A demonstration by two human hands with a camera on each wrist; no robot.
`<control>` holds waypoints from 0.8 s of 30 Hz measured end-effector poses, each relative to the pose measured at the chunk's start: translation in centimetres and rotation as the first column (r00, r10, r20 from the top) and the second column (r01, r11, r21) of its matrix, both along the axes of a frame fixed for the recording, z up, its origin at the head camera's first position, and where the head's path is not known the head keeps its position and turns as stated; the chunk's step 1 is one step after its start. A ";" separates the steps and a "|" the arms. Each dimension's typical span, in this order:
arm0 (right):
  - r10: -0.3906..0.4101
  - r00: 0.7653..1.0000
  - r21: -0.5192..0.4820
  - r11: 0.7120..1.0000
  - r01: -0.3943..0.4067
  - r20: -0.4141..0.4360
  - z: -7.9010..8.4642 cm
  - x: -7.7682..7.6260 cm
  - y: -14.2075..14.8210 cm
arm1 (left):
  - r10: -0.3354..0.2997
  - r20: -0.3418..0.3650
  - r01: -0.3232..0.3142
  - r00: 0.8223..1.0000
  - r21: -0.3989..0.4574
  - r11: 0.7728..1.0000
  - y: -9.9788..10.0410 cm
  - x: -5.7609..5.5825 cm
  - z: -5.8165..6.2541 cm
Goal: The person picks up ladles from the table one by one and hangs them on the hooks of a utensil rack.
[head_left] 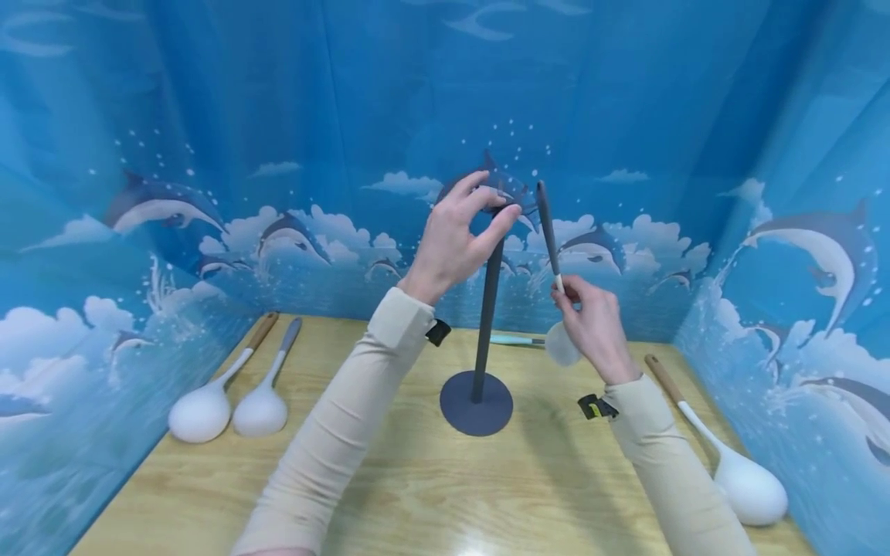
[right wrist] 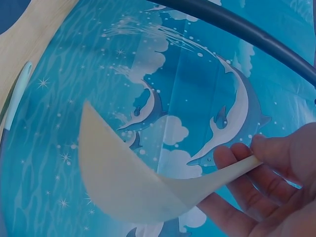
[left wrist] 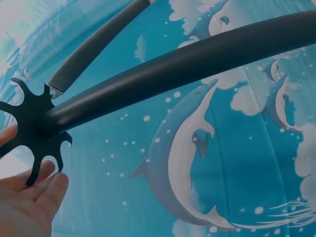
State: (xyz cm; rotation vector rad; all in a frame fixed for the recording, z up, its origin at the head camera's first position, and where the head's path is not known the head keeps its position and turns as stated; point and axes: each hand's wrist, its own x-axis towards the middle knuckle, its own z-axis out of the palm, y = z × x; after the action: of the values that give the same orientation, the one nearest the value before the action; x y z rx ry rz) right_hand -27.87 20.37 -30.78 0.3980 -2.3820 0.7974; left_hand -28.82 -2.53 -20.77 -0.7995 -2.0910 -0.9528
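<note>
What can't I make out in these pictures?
Stand's hooks: head view, mostly behind left hand; left wrist view, some cut by left edge.
Held ladle's handle: right wrist view, hidden by right hand.
Teal-handled utensil, far end: right wrist view, cut off by left edge.

Both sleeved arms [head_left: 341,428] extended forward, left hand [head_left: 455,235] raised and curved, right hand [head_left: 593,324] lower, pinching

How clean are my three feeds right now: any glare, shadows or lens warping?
Head view: bright glare on the table at the bottom edge, soft shadow to the right of the stand; left wrist view: dimmer, pale patches along the left edge, and the stand's pole looks bowed, though straight in the head view; right wrist view: also dim, but the held ladle reads clearly.
</note>
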 end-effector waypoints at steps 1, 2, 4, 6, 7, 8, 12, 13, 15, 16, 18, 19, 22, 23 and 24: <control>0.002 1.000 0.001 1.000 -0.002 0.001 -0.1 0.0 0.0 | -0.001 0.007 0.001 1.000 0.003 1.000 0.0 0.0 -0.1; 0.003 1.000 0.003 1.000 -0.003 0.002 -0.1 0.0 0.0 | -0.003 0.007 0.003 1.000 0.006 1.000 0.0 0.0 -0.1; 0.005 1.000 0.004 1.000 -0.005 -0.001 -0.1 -0.1 0.0 | -0.002 0.005 0.002 1.000 0.007 1.000 0.0 0.0 -0.1; 0.006 1.000 0.006 1.000 -0.006 -0.005 -0.1 -0.2 0.0 | -0.005 -0.001 0.005 1.000 0.008 1.000 0.0 0.0 -0.1; 0.007 1.000 0.006 1.000 -0.007 -0.005 0.0 -0.3 0.0 | -0.006 -0.002 0.006 1.000 0.009 1.000 0.0 0.0 0.0; 0.009 1.000 0.005 1.000 -0.009 -0.005 0.0 -0.4 0.0 | -0.005 -0.003 0.005 1.000 0.009 1.000 0.0 0.0 0.0; 0.013 1.000 0.009 1.000 -0.013 0.011 0.2 -0.7 0.0 | 0.004 0.014 -0.004 1.000 0.009 1.000 0.0 0.0 0.0; 0.013 1.000 0.010 1.000 -0.013 0.015 0.2 -0.8 0.0 | 0.007 0.021 -0.007 1.000 0.009 1.000 0.0 0.0 0.0; 0.014 1.000 0.013 1.000 -0.014 0.016 0.2 -1.0 0.0 | 0.011 0.027 -0.011 1.000 0.009 1.000 0.0 0.0 0.0; 0.015 1.000 0.014 1.000 -0.015 0.013 0.2 -1.0 0.0 | 0.012 0.028 -0.013 1.000 0.009 1.000 0.0 0.0 0.0; 0.019 1.000 0.015 1.000 -0.019 0.005 0.3 -1.2 0.1 | 0.013 0.028 -0.013 1.000 0.010 1.000 0.0 0.0 0.0; 0.020 1.000 0.013 1.000 -0.020 0.001 0.3 -1.3 0.1 | 0.011 0.028 -0.011 1.000 0.013 1.000 0.0 0.0 0.0; 0.018 1.000 0.007 1.000 -0.018 0.000 0.4 -1.5 0.2 | 0.004 0.028 -0.005 1.000 0.017 1.000 0.0 0.0 0.1; 0.018 1.000 0.002 1.000 -0.018 0.005 0.4 -1.6 0.2 | 0.003 0.030 -0.003 1.000 0.017 1.000 0.0 -0.1 0.1; 0.018 1.000 -0.003 1.000 -0.018 0.009 0.4 -1.6 0.3 | 0.001 0.032 -0.002 0.999 0.016 1.000 0.0 -0.1 0.1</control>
State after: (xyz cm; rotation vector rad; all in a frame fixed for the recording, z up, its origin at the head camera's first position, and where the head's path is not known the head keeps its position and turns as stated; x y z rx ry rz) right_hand -29.51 20.64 -30.40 0.4162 -2.3884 0.8122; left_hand -28.90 -2.49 -20.63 -0.7795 -2.1088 -0.9865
